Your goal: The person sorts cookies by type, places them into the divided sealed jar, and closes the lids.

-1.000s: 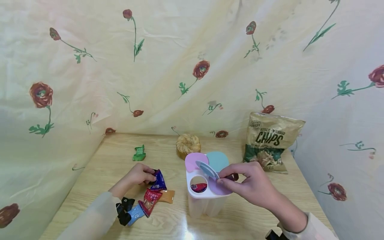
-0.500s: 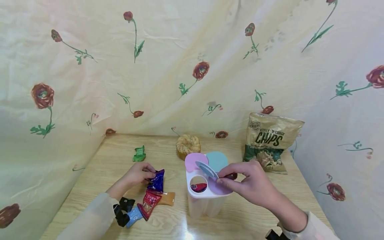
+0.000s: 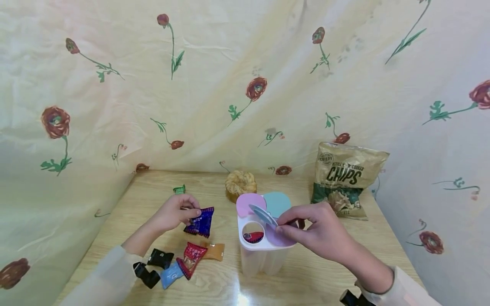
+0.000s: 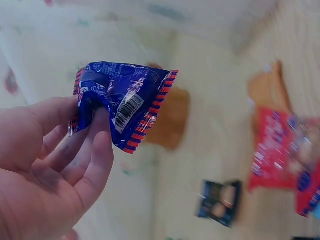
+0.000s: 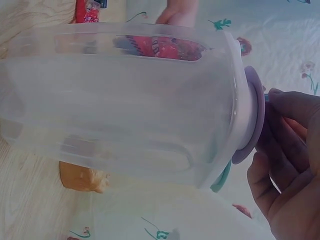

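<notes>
My left hand (image 3: 173,213) pinches a blue snack packet (image 3: 200,222) between thumb and fingers. In the left wrist view the same packet's barcode and red-striped edge show. My right hand (image 3: 315,227) pinches a round light-blue lid (image 3: 263,214), tilted over the white top of a clear storage container (image 3: 250,259). Beside the lid is a round opening, with a red packet (image 3: 253,236) inside. Pink (image 3: 249,205), teal (image 3: 277,204) and purple lids (image 3: 277,237) cover the other compartments. From the right wrist view, red packaging (image 5: 165,47) shows through the container wall.
On the table lie red (image 3: 192,259), orange (image 3: 215,251), light-blue (image 3: 171,274) and black packets (image 3: 160,258). A green packet (image 3: 178,189) is behind my left hand. A ring-shaped bread (image 3: 241,185) and a chips bag (image 3: 344,178) stand behind the container.
My left hand has lifted the blue packet up from the pile of packets, slightly away from me. My right hand and the light-blue lid have stayed nearly still.
</notes>
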Demonstrator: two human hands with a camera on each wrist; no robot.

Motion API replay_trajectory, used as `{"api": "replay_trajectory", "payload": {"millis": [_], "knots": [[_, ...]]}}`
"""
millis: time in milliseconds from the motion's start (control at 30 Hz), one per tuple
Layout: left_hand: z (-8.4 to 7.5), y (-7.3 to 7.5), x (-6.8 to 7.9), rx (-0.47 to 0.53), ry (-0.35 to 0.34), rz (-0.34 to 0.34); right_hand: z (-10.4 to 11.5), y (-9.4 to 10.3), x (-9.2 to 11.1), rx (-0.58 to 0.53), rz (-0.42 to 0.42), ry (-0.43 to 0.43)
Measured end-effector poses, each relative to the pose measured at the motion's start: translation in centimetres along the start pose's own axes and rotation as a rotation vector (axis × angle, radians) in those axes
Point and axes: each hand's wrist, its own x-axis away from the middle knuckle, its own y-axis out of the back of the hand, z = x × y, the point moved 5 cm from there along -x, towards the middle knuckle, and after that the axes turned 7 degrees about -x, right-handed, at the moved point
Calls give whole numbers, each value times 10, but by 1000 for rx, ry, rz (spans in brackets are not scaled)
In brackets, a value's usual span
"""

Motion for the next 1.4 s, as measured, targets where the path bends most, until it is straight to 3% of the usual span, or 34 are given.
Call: {"api": "replay_trajectory", "payload": {"millis": [300, 500, 667, 933, 1133, 1400], "knots": [[-82, 14, 24, -97, -128, -39, 2, 1, 0, -18, 2, -3], [-120, 16, 39, -15, -174, -76, 2, 0, 1, -30, -9, 19], [-145, 5, 48, 42, -229, -80, 2, -2, 1, -46, -14, 5], [-164, -15, 48, 117, -239, -45, 6, 1, -1, 2, -25, 27], [-166, -32, 39, 146, -247, -23, 6, 1, -1, 11, -22, 1], [-165, -43, 36, 197, -183, -97, 8, 0, -2, 16, -16, -2]]}}
